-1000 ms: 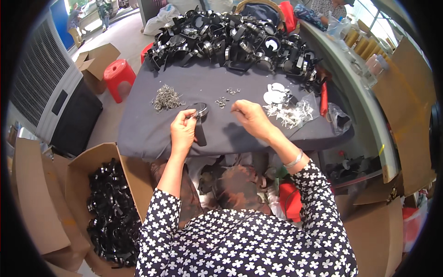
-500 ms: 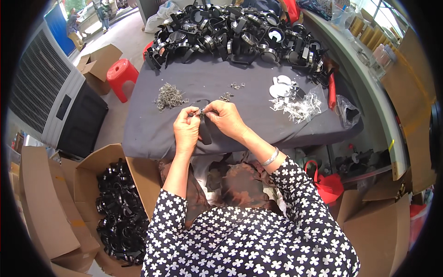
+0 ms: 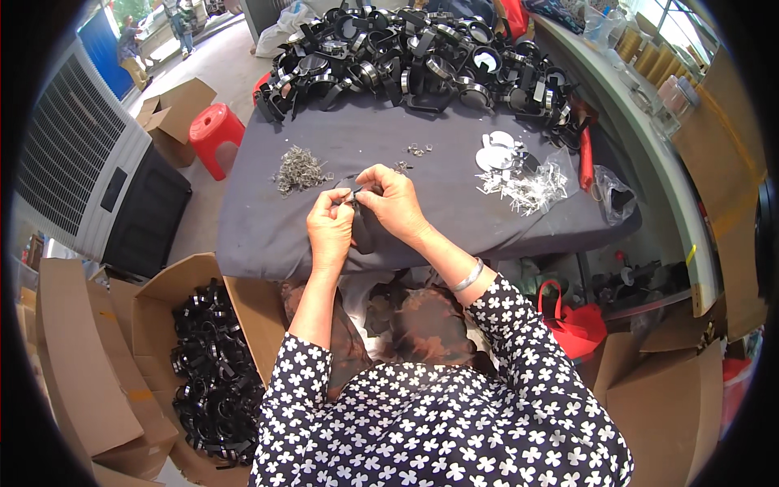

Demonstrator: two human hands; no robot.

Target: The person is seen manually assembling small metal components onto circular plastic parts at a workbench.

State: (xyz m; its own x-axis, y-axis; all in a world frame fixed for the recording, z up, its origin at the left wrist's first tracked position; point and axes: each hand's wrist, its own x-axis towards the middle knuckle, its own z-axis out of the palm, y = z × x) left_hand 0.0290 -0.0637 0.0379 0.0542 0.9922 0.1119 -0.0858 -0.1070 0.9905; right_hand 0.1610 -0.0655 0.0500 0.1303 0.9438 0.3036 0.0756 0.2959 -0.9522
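My left hand (image 3: 329, 235) is closed in a pinch on a black watch strap (image 3: 363, 233) over the near part of the table. Meeting it at the strap's upper end is my right hand (image 3: 393, 207), its thumb and finger also pinched there. A small shiny bit shows between the fingertips, too small to name. The strap's lower part hangs down between the hands; my fingers hide the rest. Beyond them lie a heap of small metal buckle-like pieces (image 3: 299, 170) and a few loose ones (image 3: 419, 150).
A big pile of black-strapped watches (image 3: 422, 61) covers the table's far side. White discs (image 3: 497, 152) and small white pieces (image 3: 527, 191) lie to the right. More watches fill a cardboard box (image 3: 146, 325) at lower left. A red stool (image 3: 217, 134) stands beyond the table's left edge.
My right hand has shifted slightly up and left, its fingers lifting higher over the strap end. My left hand stays almost where it was, still pinching the strap.
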